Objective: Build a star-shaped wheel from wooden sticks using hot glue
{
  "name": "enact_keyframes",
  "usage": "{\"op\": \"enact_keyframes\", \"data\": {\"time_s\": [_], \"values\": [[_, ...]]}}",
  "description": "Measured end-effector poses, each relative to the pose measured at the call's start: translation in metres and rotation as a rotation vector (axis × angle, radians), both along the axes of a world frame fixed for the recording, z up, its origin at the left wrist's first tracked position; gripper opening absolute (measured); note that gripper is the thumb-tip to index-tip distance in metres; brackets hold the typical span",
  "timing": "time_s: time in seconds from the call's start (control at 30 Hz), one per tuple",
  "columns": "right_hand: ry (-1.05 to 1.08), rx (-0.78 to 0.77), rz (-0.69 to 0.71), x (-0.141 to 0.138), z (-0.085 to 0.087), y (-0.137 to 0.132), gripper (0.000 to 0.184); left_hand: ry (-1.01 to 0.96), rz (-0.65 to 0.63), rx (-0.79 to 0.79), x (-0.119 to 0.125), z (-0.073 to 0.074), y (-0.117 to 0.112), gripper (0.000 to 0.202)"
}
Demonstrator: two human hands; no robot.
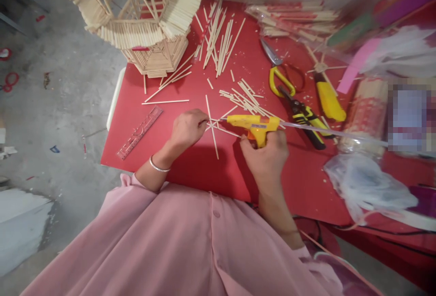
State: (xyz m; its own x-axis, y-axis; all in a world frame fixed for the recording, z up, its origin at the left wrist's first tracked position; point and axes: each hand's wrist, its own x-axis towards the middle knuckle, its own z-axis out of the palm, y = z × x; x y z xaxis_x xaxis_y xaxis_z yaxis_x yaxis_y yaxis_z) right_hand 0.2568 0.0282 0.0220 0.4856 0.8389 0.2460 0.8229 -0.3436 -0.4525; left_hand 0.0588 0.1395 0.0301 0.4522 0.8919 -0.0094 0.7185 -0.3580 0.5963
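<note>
My right hand (267,155) is wrapped around the handle of a yellow hot glue gun (254,125), whose nozzle points left. A clear glue stick (313,128) runs out of the gun's back end. Close to the nozzle tip, my left hand (189,128) is closed in a pinch; what the fingertips hold is too small to make out. Below the nozzle, thin wooden sticks form a star shape (214,139) flat on the red table (190,164), its arms meeting near the left fingertips. The left hand partly covers that star.
A wooden stick model building (153,55) stands at the back left. Loose sticks (225,46) lie behind the hands. A clear ruler (139,132) is at left. Scissors (281,78), cutters (303,116), a yellow-handled knife (329,98) and plastic bags (369,187) are at right.
</note>
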Motion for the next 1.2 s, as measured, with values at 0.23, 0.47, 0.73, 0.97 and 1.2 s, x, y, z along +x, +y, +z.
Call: {"op": "enact_keyframes", "data": {"time_s": [0.23,0.47,0.73,0.97,1.2], "values": [[0.016,-0.085,-0.113,0.023,0.010,-0.056,0.043,-0.019,0.009,0.003,-0.003,0.002,0.001,0.025],[-0.036,-0.094,-0.082,-0.012,0.022,-0.116,0.062,-0.060,0.024,0.007,-0.006,0.003,0.003,0.022],[0.398,-0.092,-0.478,-0.010,0.014,-0.119,0.050,-0.054,0.042,0.018,-0.007,0.000,0.003,0.020],[-0.071,-0.304,-0.288,0.044,0.041,-0.082,0.053,-0.046,0.048,0.034,-0.006,0.000,0.001,0.022],[0.003,0.019,0.240,-0.014,0.031,-0.026,0.033,-0.019,0.051,0.042,-0.007,0.002,0.001,0.021]]}}
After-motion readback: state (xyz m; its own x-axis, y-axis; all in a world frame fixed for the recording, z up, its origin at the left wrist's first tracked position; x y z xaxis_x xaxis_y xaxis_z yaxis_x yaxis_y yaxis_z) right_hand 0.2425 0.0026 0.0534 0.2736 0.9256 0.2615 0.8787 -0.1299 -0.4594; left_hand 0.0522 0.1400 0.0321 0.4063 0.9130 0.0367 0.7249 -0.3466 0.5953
